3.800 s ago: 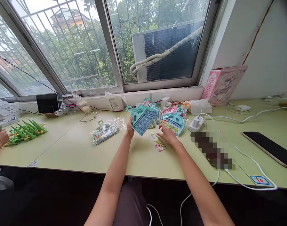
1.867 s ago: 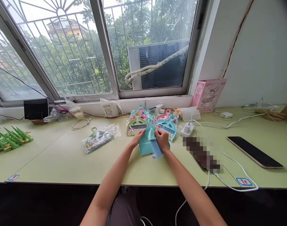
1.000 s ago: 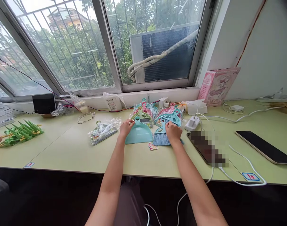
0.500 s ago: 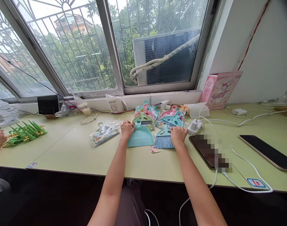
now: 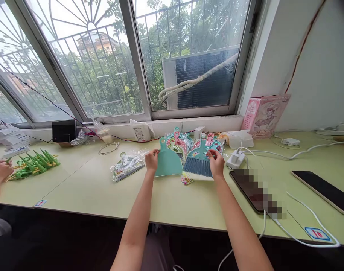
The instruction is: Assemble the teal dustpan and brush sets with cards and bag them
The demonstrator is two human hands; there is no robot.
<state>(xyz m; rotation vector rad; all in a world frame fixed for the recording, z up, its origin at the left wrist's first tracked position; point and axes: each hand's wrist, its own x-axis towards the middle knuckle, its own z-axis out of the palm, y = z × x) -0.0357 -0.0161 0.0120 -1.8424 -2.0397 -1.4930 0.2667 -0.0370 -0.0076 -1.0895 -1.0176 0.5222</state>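
left hand (image 5: 151,160) grips dustpan (image 5: 168,162), upright on table (image 5: 84,180) | right hand (image 5: 217,163) grips brush (image 5: 198,165) beside it | plastic bag (image 5: 127,165) holds a packed set, left of dustpan

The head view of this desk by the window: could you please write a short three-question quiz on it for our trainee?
1. True or false: the left hand holds the teal dustpan tilted up off the table.
2. What does the right hand hold? A) a phone B) the small brush C) a pink box
3. Fill in: the clear packaged set lies to the ____ of the dustpan.

Key
1. True; its edge is lifted toward the camera.
2. B; the right hand grips the brush at its side, bristles pointing down toward the table.
3. Left; it lies flat on the table, apart from the hands.
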